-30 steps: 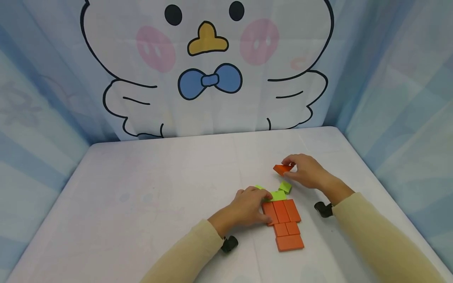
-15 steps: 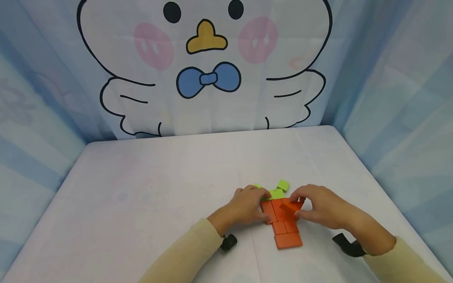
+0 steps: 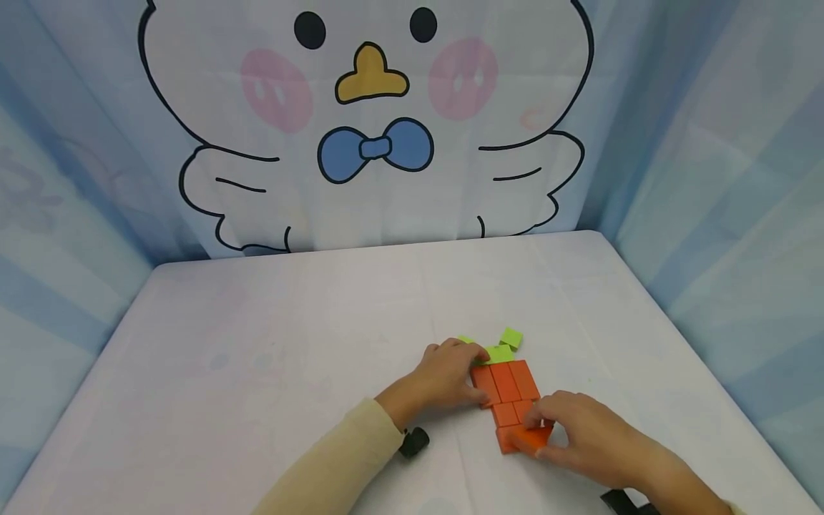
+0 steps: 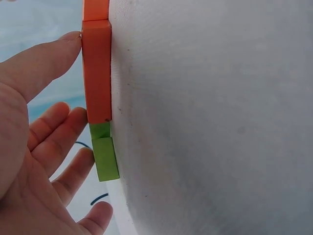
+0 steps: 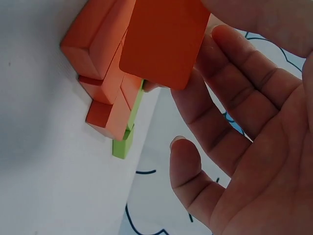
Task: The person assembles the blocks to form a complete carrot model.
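Flat on the white table lie orange blocks (image 3: 505,383), fitted together in rows that narrow toward the front. Green blocks (image 3: 499,354) adjoin their far end, and a small green block (image 3: 512,337) sits at an angle behind. My left hand (image 3: 444,373) rests along the left side of this layout; in the left wrist view its thumb and fingertips are at an orange block's edge (image 4: 98,73) and a green block (image 4: 105,159). My right hand (image 3: 599,440) pinches a loose orange block (image 5: 164,41) between thumb and fingers, above the nearest orange row, partly hiding it.
A white cloth covers the table (image 3: 290,372). Behind it hangs a curtain (image 3: 380,207) with a cartoon bird, and blue curtains flank both sides. A black wrist camera (image 3: 414,443) hangs below the left wrist, close to the tabletop.
My right hand has carried the loose orange block from behind the green blocks toward the front, over the layout to its near end. My left hand has stayed beside the blocks.
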Demonstrator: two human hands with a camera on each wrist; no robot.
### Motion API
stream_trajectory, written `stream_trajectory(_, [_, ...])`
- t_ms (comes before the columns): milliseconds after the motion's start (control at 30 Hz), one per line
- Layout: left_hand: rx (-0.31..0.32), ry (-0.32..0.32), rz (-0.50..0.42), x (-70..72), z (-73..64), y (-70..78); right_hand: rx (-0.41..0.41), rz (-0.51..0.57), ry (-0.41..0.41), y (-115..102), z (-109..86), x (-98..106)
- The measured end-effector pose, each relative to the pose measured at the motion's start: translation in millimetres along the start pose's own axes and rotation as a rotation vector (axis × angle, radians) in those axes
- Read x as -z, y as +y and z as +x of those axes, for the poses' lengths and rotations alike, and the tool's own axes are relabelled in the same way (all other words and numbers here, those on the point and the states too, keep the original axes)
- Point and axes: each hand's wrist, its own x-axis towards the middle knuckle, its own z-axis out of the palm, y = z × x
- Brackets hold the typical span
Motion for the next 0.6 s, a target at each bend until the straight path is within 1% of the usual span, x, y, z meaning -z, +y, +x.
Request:
stream_trajectory(100, [-0.002,0.003,0.003,-0.3,-0.2,-0.1,0.004,-0.008,-0.009,1,-1.6,-5])
stream_trajectory(367, [-0.005,0.009,0.006,-0.5,-1.0,0.1,0.060,-0.017,-0.011,5,-3.3,-20])
stream_trajectory(467, [-0.007,0.012,0.007,-0.8,-1.4,-0.1,0.061,-0.030,-0.005,7,-2.5,-24])
stream_trajectory(600, [-0.010,0.011,0.005,-1.2,-1.5,-0.3,0.040,-0.038,0.001,5,-1.4,-27])
